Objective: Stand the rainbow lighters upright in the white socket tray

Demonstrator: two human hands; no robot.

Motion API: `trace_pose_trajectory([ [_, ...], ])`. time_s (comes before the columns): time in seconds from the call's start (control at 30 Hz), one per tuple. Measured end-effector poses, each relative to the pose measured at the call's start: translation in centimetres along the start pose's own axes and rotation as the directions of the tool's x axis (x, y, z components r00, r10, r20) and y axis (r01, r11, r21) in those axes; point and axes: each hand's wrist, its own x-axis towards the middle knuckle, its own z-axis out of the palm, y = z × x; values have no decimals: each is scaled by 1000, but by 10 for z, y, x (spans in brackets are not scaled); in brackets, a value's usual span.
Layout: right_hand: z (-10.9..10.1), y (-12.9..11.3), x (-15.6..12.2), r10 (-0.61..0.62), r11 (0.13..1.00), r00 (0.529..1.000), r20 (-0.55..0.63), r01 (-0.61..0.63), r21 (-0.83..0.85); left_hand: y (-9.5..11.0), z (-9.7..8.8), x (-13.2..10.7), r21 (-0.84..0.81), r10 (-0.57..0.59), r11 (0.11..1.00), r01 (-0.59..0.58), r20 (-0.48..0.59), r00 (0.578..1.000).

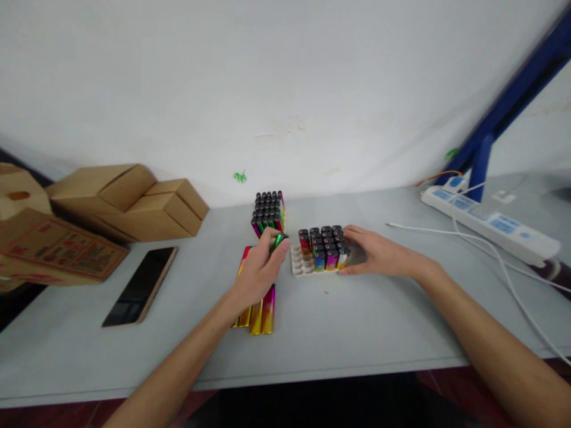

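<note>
My left hand [263, 261] is closed around a lighter [277, 241] with a shiny green body, its black end toward the tray. Under and beside that hand, several metallic gold, red and purple lighters [267, 312] lie flat on the table, partly covered by the fingers. Just to the right is a white tray [298, 264] with round-edged slots; its left slots show bare. Upright black-topped lighters [331, 258] in several colours fill its right part. At the tray's right end, my right hand [370, 252] grips it, thumb in front and fingers behind.
A block of upright black-topped lighters [268, 208] stands behind, near the wall. Cardboard boxes [125, 202] and a phone [140, 288] are on the left. On the right lie a white power strip [491, 223] and a white cable [495, 252], below a blue metal frame [499, 119].
</note>
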Motion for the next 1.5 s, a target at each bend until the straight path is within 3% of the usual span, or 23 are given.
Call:
trace_pose_trajectory([
  [0.07,0,0,0,0,1000,1000,-5,0,-4,1,0,1,-185,39,982,-24,76,996],
  [0.13,1,0,0,-3,1000,1000,-5,3,-12,2,0,2,-264,117,961,-88,98,988],
  [0.33,1,1,0,-18,1000,1000,-5,18,-17,4,2,7,-109,281,952,-287,-67,957],
  [0.47,0,0,0,-11,1000,1000,2,11,-21,-1,2,7,20,274,962,-273,-92,957],
  [0.63,1,0,0,-17,999,1000,-14,17,-28,-9,8,5,20,216,976,-215,-118,969],
  [1.0,1,-1,1,-16,999,1000,-14,15,-50,-5,15,7,139,252,963,-231,-162,954],
  [1.27,2,-1,1,-22,999,1000,-18,21,-37,-6,18,8,200,289,945,-260,-132,948],
  [1.5,1,-1,1,-24,999,1000,-15,24,-35,-4,18,11,189,209,964,-186,-109,972],
])
